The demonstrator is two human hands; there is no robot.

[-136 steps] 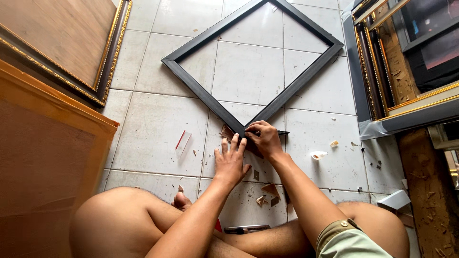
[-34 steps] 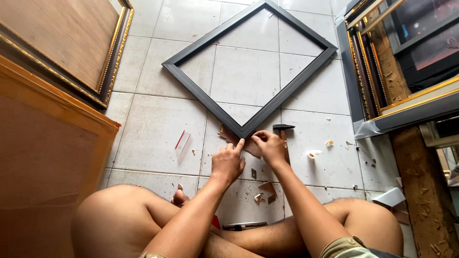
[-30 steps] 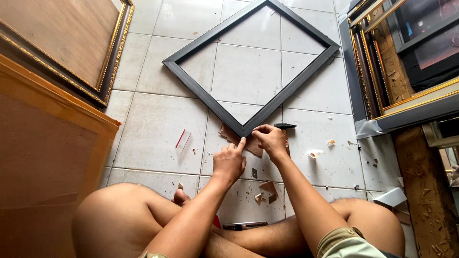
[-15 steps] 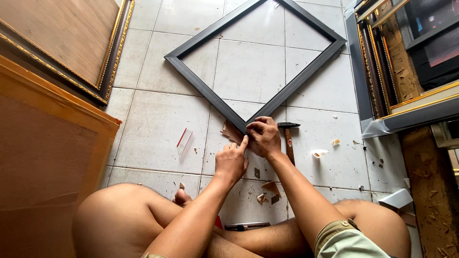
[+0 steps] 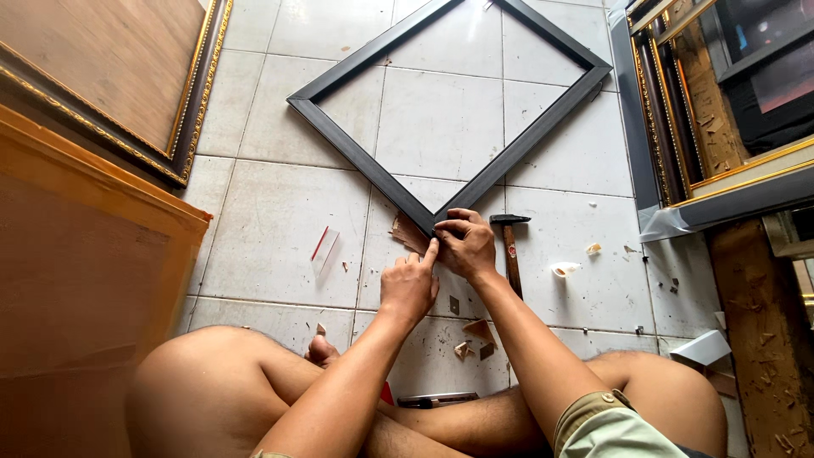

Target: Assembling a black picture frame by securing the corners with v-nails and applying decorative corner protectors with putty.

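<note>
A black square picture frame (image 5: 356,153) lies on the tiled floor, turned like a diamond. Its near corner points at me. My right hand (image 5: 466,244) is curled over that near corner, fingers pinched on it. My left hand (image 5: 409,284) rests just below the corner, its forefinger stretched up to touch the joint. A hammer (image 5: 511,250) with a wooden handle lies on the floor right beside my right hand, not held. A scrap of brown card (image 5: 407,231) sits under the corner. My bare knees frame the bottom of the view.
A gold-edged framed board (image 5: 110,76) leans at the left behind an orange panel (image 5: 85,280). Stacked frames (image 5: 712,110) lean at the right. Wood chips, a small clear packet (image 5: 323,248), a white tape scrap (image 5: 564,269) and a dark tool (image 5: 437,399) by my legs litter the floor.
The hammer that was at my right hand now lies free on the floor beside it. Both hands have stayed at the frame's near corner, shifting only slightly.
</note>
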